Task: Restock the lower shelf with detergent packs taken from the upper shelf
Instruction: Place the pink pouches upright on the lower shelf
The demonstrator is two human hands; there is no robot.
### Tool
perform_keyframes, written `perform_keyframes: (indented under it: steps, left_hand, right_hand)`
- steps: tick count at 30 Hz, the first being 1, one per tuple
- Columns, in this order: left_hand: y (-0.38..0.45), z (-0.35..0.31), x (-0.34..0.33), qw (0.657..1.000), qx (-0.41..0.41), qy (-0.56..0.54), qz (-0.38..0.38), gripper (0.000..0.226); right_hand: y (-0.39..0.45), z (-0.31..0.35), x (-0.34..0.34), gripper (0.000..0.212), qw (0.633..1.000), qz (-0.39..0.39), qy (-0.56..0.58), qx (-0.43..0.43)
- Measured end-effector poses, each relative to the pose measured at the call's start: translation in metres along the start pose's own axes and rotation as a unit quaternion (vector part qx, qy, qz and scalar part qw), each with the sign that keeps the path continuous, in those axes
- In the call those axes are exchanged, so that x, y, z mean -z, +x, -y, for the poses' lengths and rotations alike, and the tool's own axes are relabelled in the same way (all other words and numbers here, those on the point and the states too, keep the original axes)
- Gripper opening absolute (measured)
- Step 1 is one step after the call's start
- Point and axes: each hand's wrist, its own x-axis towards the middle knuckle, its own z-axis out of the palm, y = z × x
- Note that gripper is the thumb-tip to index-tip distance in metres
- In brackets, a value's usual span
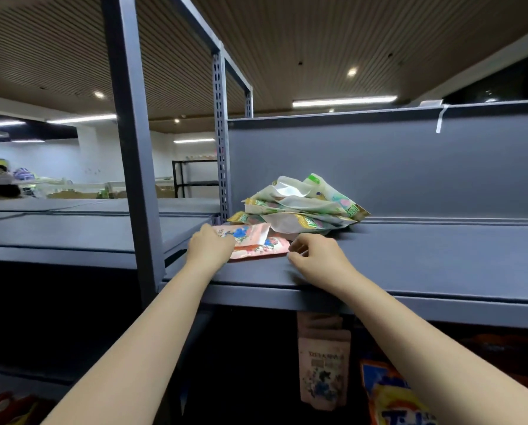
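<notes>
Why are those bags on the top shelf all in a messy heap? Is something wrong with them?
The green and white packs lie crumpled in a loose pile on the upper shelf, not stood in a row. The pink packs in front lie flat and overlapping, between the left hand and right hand. Nothing looks spilled or torn.

Two hands, left [210, 244] and right [315, 256]; two pink packs [256, 240] on the upper shelf [410, 256]; a heap of green packs [302, 207], number unclear; below, one pale pouch [323, 369], one orange pack [391, 394]
</notes>
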Motion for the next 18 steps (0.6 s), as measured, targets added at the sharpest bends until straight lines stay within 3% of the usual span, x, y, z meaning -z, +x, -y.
perform_keyframes:
  steps: [3,7,13,15,18]
  left_hand:
    - [0.012,0.009,-0.011,0.998,0.05,-0.004,-0.023,0.053]
    - [0.017,0.017,-0.02,0.997,0.045,0.013,-0.059,0.05]
    - [0.032,0.014,-0.022,0.988,0.065,0.131,0.051,0.054]
    - [0.039,0.011,-0.021,0.988,0.091,0.096,0.073,0.051]
    - [0.044,0.009,-0.025,0.995,0.1,-0.024,0.008,0.041]
  right_hand:
    - [0.023,0.003,-0.012,0.023,0.999,0.014,-0.044,-0.006]
    - [0.046,0.008,-0.023,0.029,0.997,0.032,-0.074,0.017]
    - [0.051,0.003,-0.037,0.033,0.984,0.125,-0.118,0.046]
    - [0.05,0.004,-0.037,0.031,0.982,0.118,-0.134,0.057]
    - [0.047,0.007,-0.035,0.03,0.984,0.081,-0.143,0.075]
